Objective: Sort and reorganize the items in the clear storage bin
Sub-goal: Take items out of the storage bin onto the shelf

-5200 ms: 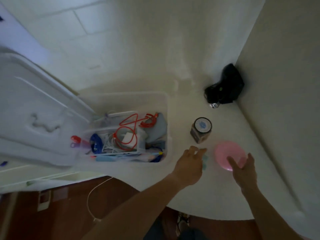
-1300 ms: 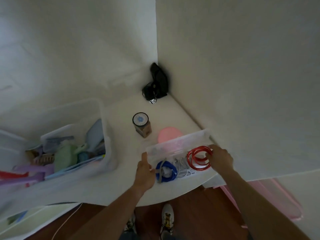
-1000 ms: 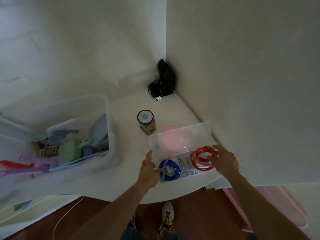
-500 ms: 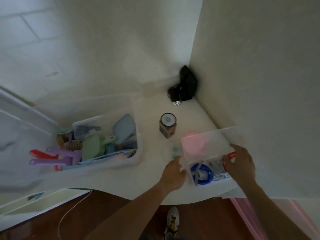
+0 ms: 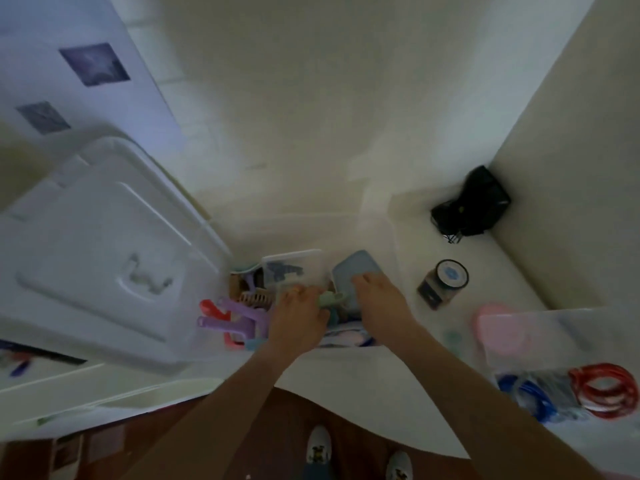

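Both hands were inside the clear storage bin [image 5: 389,258] near the middle of the frame, which stood on the white counter [image 5: 346,382]. My left hand [image 5: 298,320] had its fingers curled around a pale green item [image 5: 330,300], so its grip was closed on that piece. My right hand [image 5: 379,303] lay with fingers rather straight on a grey-blue flat item [image 5: 353,270] at the right side of the bin; I would call this grip loose, only touching. Purple and red pieces [image 5: 225,318] lay at the left side of the bin, and a small clear box [image 5: 292,268] stood at its back.

To do this step well, I judged it better to lift the green piece straight up while the right hand kept the flat item down, so that nothing tangled would come out with it. A smaller clear tray [image 5: 554,344] with blue and red coiled cables [image 5: 602,389] waited at the lower right.

About writing: the jar [image 5: 443,284] right of the bin had a round label on its lid, but it was too blurred to read. I could read no brand anywhere.
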The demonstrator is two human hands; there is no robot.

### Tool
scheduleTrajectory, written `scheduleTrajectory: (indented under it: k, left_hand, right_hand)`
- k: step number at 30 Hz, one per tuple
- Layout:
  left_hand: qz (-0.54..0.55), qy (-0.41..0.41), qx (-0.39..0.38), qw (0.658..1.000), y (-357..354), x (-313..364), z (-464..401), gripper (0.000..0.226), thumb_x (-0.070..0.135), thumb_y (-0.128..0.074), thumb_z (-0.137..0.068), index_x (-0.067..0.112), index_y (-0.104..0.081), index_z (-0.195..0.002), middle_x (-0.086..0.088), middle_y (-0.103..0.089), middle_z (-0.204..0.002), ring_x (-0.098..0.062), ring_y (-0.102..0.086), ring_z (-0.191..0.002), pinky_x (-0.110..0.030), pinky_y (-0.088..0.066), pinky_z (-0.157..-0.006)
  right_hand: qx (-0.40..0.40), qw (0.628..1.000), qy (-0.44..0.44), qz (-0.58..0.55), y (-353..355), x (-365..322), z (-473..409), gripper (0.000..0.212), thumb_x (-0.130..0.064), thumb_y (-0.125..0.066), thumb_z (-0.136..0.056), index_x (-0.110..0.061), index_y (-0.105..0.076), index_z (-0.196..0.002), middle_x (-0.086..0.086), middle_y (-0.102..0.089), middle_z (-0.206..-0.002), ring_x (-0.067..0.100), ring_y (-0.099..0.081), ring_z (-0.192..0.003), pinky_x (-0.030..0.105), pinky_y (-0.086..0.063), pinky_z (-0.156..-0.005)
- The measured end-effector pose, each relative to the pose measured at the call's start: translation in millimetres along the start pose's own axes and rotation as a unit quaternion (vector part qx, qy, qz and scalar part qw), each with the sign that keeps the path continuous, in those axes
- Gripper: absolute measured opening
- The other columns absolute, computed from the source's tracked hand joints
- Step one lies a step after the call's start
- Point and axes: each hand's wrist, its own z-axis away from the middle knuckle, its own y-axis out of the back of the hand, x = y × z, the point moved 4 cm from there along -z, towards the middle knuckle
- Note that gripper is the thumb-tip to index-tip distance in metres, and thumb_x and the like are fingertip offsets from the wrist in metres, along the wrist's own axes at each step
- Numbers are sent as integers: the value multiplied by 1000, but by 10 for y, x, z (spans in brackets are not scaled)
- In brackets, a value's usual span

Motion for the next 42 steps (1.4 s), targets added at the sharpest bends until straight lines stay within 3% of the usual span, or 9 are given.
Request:
scheduleTrajectory:
  k: [4,10,16,21,24,29,34,39,42]
  left_hand:
    - [17,10,-34,999,-73,-366,-192,51,37,-56,-93,17,-47,-139,-10,-49,-142,-31,-45,-131,-37,-41,-104]
    - [39,0,-79,996,-172,-660,-426,61,39,-61,-90,18,-41,-144,-9,-46,-146,-28,-45,-134,-36,-40,-106]
    - [172,35,-2,984,-101,-540,-522,39,40,-59,-92,21,-54,-126,0,-59,-123,-22,-57,-113,-37,-49,-95]
    - [414,122,-91,897,-132,-140,-612,45,56,-55,-88,14,-63,-102,-11,-71,-105,-28,-69,-94,-45,-57,-88]
    - [172,-1,-18,985,-173,45,-656,36,44,-57,-89,21,-56,-117,-5,-64,-107,-26,-64,-94,-33,-52,-77]
    - [-98,-126,18,987,-374,196,-721,32,28,-64,-77,18,-68,-107,-11,-60,-105,-33,-57,-94,-40,-54,-75]
    - [-132,-197,74,969,-224,303,-650,9,22,-81,-64,21,-72,-66,0,-67,-67,-21,-64,-59,-27,-47,-51]
    - [-14,-253,212,944,51,213,-374,18,18,-72,-78,30,-71,-91,5,-66,-91,-21,-63,-69,-31,-49,-55]
    - [-13,-253,241,937,215,229,-262,14,19,-72,-82,29,-69,-92,5,-66,-95,-20,-62,-71,-32,-50,-59]
  right_hand:
    - [-88,980,15,176,-277,-28,-397,35,-10,-50,-92,-9,-47,-127,15,-51,-126,34,-49,-117,40,-40,-97]
    - [-97,974,30,202,-418,50,-605,44,-13,-63,-83,-15,-50,-125,11,-54,-121,34,-51,-115,39,-43,-88]
    - [16,985,23,168,-108,86,-534,24,-14,-84,-54,-25,-69,-70,1,-58,-53,24,-59,-53,25,-36,-44]
    - [62,995,-32,74,152,279,-494,15,-19,-52,-94,-22,-65,-100,8,-66,-84,31,-64,-80,33,-39,-62]
    - [81,995,-55,22,187,395,-439,16,-26,-47,-98,-17,-59,-100,10,-68,-86,33,-64,-80,34,-38,-60]
    - [110,992,-62,-10,260,481,-417,17,-28,-46,-100,-15,-57,-103,10,-68,-84,33,-64,-74,33,-37,-57]
    - [168,983,-43,-66,331,450,-374,14,-19,-51,-98,-17,-59,-109,5,-64,-80,28,-60,-69,34,-40,-54]
    - [252,947,-44,-193,547,474,-261,24,-18,-51,-100,-19,-58,-122,1,-63,-91,23,-56,-79,34,-43,-62]
    - [245,943,-60,-218,585,433,-159,27,-25,-53,-99,-24,-57,-125,1,-59,-121,26,-54,-106,35,-47,-81]
